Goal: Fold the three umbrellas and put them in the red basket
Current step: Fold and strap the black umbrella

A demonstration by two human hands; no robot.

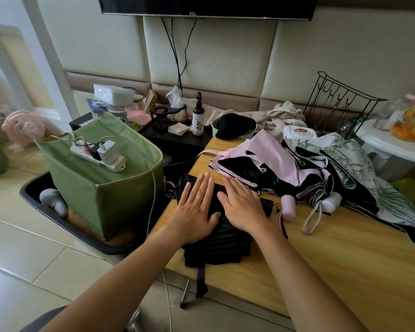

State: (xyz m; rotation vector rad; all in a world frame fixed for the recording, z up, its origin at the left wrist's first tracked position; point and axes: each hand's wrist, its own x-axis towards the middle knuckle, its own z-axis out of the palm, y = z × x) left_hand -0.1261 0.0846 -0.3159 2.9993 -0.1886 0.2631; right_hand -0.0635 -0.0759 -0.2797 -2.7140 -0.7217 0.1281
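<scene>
- The left hand [194, 207] and right hand [243, 203] are bare, with no rings or watch showing.
- Both forearms are bare to the picture's bottom edge; no sleeves show.

A green fabric box [103, 185] carries a white power strip [98, 157]. A brown spray bottle [198, 116] stands on the black shelf [177, 137]; a pink fan [24, 127] sits left.

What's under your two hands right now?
Both the left hand and right hand lie flat on the black umbrella, on the wooden table. Its middle is covered by the palms.
</scene>
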